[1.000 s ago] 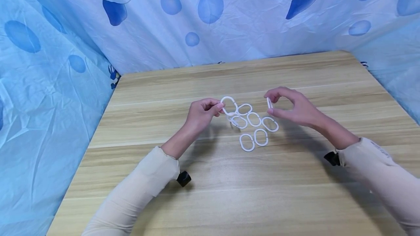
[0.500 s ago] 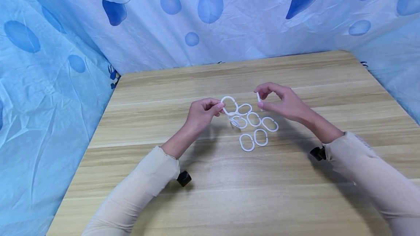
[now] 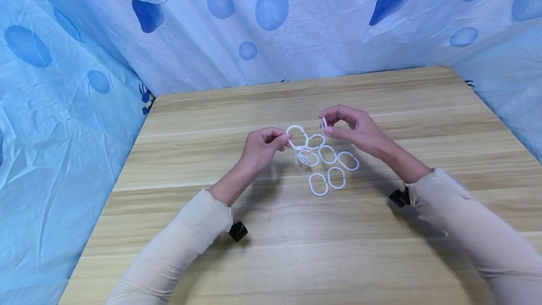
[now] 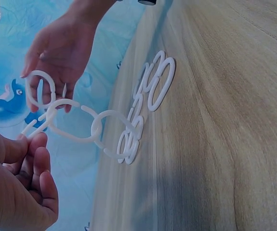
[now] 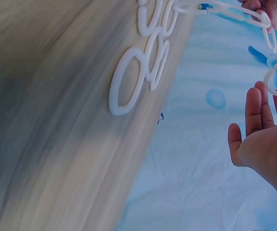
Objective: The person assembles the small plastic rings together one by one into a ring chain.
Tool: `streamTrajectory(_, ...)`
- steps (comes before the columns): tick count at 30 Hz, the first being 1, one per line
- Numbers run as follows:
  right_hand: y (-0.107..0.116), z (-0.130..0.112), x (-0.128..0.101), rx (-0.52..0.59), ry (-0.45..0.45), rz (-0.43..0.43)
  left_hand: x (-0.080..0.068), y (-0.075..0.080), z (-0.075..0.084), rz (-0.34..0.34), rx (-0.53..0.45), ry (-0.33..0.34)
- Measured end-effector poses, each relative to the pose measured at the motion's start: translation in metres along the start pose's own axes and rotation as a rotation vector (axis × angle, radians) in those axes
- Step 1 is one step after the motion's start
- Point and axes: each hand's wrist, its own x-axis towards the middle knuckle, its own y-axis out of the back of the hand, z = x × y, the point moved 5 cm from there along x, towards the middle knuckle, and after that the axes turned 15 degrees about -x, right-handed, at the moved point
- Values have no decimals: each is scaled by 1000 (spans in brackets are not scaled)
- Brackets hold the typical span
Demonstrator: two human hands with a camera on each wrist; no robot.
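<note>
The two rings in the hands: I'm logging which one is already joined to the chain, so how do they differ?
The left hand pinches a ring that links into the chain trailing down to the table; the right hand pinches a loose ring joined to nothing. The left hand's ring faces the head camera as an open oval; the loose ring shows edge-on. Both are white ovals held off the table.

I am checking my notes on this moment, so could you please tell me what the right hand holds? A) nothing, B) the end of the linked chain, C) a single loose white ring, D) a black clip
C: the right hand pinches one separate white ring above the table, while the left hand holds the chain of rings.
</note>
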Motion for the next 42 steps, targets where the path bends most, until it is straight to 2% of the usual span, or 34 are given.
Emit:
streamTrajectory(11,-13,-9,6,109,2,-36,-1,-2,-2,-28,-6,5)
streamTrajectory(17,-16,-26,7,132,15,-38,-1,-3,-1,-45,-24,-11)
streamTrajectory(21,-17,-34,6,121,11,-22,-1,-4,-1,-50,-15,-14)
streamTrajectory(29,-19,-32,6,82,-12,11,-1,-3,0,-64,-5,-25)
streamTrajectory(35,-22,-35,8,69,26,6,-1,-4,1,-88,-10,-65)
streamTrajectory(42,-21,-44,10,-8,70,86,-3,-6,2,-130,59,-52)
